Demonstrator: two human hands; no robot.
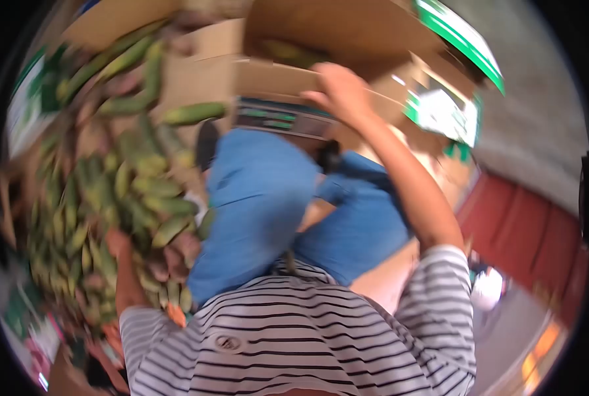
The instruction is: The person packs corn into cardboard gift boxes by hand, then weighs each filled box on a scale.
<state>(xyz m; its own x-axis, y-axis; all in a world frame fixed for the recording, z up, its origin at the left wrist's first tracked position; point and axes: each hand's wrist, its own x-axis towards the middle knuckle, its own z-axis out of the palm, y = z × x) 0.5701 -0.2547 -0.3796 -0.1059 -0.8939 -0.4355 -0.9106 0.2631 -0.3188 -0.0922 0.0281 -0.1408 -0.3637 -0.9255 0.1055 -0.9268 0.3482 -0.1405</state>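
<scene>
Heaped on my left are many green-and-yellow cucumbers (pixel 159 206). My left hand (pixel 114 242) reaches into this heap, blurred, and its fingertips are lost among the vegetables. In front of me stands an open cardboard box (pixel 275 78) with a few cucumbers (pixel 291 51) inside. My right hand (pixel 342 91) is at the front rim of the box, thumb apart from the fingers, with no vegetable showing in it. Below the rim, a digital scale display (pixel 281 120) with green figures faces my knees.
Brownish-red vegetables (pixel 176 259) lie mixed into the heap. A green-and-white carton (pixel 34 99) stands at the far left. Another green-and-white printed carton part (pixel 446 115) is beyond my right arm. Red panels (pixel 525 231) are farther right.
</scene>
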